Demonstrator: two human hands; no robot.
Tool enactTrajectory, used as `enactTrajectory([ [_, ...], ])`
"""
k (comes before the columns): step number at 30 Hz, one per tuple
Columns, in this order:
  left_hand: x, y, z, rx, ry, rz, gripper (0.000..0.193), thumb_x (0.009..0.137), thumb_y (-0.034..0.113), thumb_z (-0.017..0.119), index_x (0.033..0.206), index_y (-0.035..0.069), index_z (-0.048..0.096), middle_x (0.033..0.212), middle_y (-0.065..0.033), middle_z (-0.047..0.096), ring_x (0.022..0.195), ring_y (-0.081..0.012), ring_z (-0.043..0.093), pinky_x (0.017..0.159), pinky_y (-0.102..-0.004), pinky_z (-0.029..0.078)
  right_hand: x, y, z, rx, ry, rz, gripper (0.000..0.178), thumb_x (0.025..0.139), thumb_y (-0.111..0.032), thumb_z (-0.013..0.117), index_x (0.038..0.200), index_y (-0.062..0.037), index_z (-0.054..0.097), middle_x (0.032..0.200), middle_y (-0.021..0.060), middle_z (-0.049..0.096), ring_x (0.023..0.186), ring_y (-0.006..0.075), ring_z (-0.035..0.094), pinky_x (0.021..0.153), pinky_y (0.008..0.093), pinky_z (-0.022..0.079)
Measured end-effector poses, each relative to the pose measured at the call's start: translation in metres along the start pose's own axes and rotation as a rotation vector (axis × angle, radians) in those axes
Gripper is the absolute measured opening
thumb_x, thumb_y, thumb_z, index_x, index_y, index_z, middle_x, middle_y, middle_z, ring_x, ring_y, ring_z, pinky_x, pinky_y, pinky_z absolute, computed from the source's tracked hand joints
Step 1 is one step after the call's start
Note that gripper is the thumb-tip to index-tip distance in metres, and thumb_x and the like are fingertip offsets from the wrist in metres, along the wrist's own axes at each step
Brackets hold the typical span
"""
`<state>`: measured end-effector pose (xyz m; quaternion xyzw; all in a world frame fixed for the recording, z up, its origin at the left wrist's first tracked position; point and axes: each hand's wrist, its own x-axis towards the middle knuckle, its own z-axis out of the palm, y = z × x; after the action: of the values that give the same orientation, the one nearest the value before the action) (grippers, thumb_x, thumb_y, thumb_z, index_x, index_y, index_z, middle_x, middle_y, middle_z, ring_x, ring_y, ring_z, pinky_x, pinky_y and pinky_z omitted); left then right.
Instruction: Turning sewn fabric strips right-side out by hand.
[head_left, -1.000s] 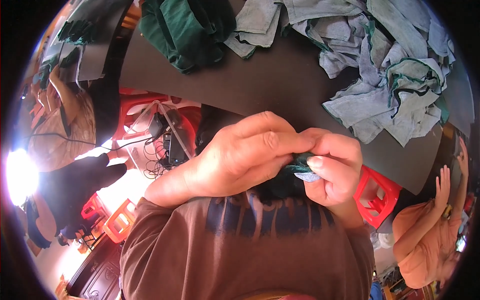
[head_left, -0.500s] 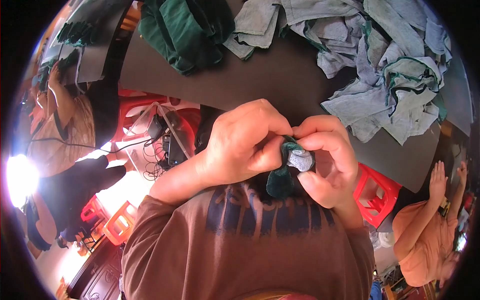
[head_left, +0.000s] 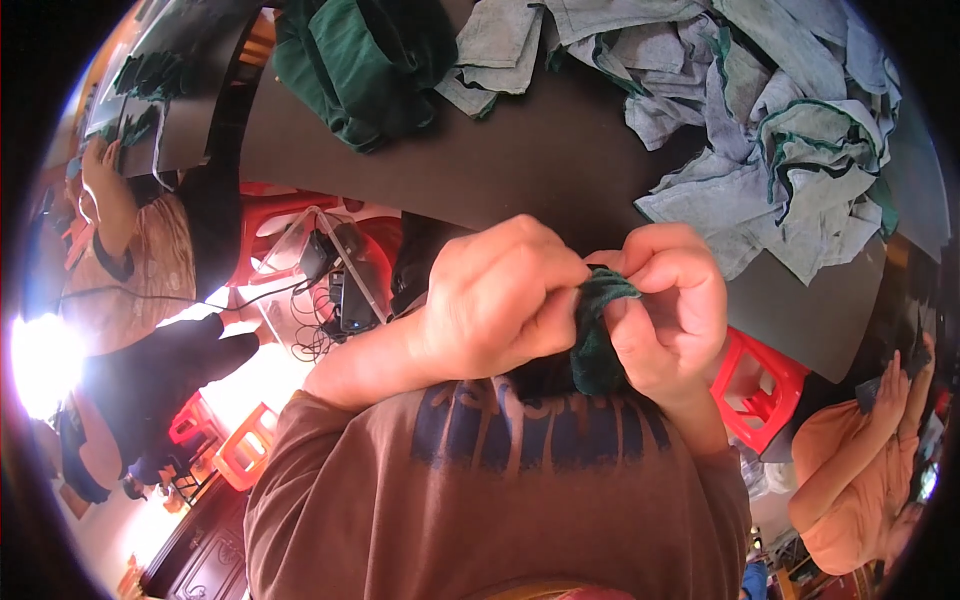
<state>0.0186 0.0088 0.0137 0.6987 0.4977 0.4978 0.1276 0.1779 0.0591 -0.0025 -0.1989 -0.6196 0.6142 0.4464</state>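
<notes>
My left hand (head_left: 495, 300) and my right hand (head_left: 665, 305) are close together in front of my chest, both gripping a small dark green piece of cloth (head_left: 597, 335). The cloth is bunched between the fingers and hangs down a little below them. Most of it is hidden inside my fists. The dark table (head_left: 520, 160) lies just beyond my hands.
A heap of grey cloths with green trim (head_left: 770, 130) lies on the table's right. A dark green pile (head_left: 360, 60) sits at the far left. Red plastic stools (head_left: 755, 385) stand below. A person in orange (head_left: 855, 480) sits at right, another person (head_left: 120, 240) at left.
My hands have stayed together and turned the cloth. A pale grey patch seen between my right fingers earlier is now hidden, and only dark green shows.
</notes>
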Motion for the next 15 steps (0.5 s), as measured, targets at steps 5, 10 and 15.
enactTrajectory([
  [5, -0.007, 0.002, 0.007, 0.302, 0.123, 0.318, 0.023, 0.056, -0.001, 0.062, 0.078, 0.001, 0.056, 0.069, -0.0055, 0.052, 0.048, -0.0161, 0.051, 0.041, -0.0269, 0.044, 0.000, 0.009, -0.002, -0.142, -0.043, -0.196, 0.026, 0.075, 0.006, 0.058, 0.096, -0.0020, 0.044, 0.088, 0.0140, 0.051, 0.069, 0.0178, 0.051, 0.062, 0.0265, 0.043],
  [10, -0.009, 0.006, 0.003, 0.242, 0.083, 0.331, 0.019, 0.059, -0.001, 0.062, 0.077, 0.000, 0.055, 0.064, -0.0079, 0.054, 0.049, -0.0192, 0.053, 0.045, -0.0288, 0.046, -0.004, 0.014, 0.003, -0.022, -0.010, -0.177, 0.026, 0.076, 0.007, 0.057, 0.096, -0.0024, 0.045, 0.087, 0.0150, 0.051, 0.067, 0.0190, 0.050, 0.061, 0.0268, 0.042],
  [15, -0.003, 0.004, -0.016, -0.453, -0.133, -0.219, 0.009, 0.077, 0.007, 0.061, 0.081, -0.001, 0.057, 0.068, -0.0080, 0.054, 0.054, -0.0196, 0.052, 0.050, -0.0292, 0.044, 0.002, 0.014, 0.005, -0.022, -0.032, -0.208, 0.024, 0.078, 0.004, 0.059, 0.096, -0.0040, 0.046, 0.085, 0.0135, 0.053, 0.068, 0.0192, 0.051, 0.060, 0.0269, 0.042],
])
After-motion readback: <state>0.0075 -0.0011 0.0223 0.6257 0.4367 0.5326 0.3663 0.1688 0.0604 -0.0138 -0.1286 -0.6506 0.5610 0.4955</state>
